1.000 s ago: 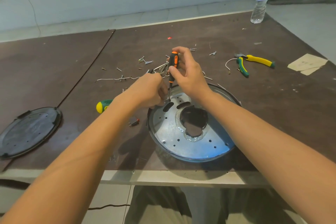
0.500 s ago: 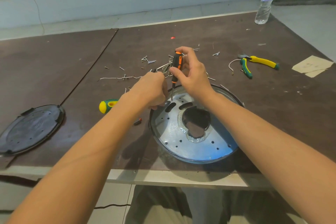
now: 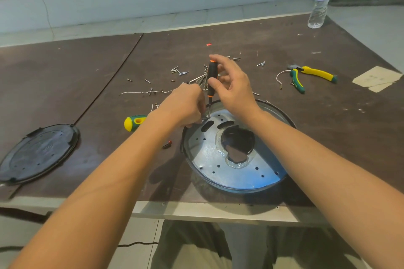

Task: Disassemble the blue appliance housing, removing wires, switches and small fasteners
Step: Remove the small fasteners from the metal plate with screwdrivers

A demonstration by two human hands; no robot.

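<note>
At the centre of the frame, a black and orange screwdriver point(image 3: 211, 76) is being pinched upright by the right hand point(image 3: 231, 89). Its tip is still being pressed on the far left edge of the blue housing point(image 3: 209, 159), which is lying low and centre on the brown table point(image 3: 87, 85). The handle is now being held with looser, more spread fingers than a second ago, while the left hand point(image 3: 185, 105) is being kept curled beside the tip, and whether anything is gripped cannot be told.
</note>
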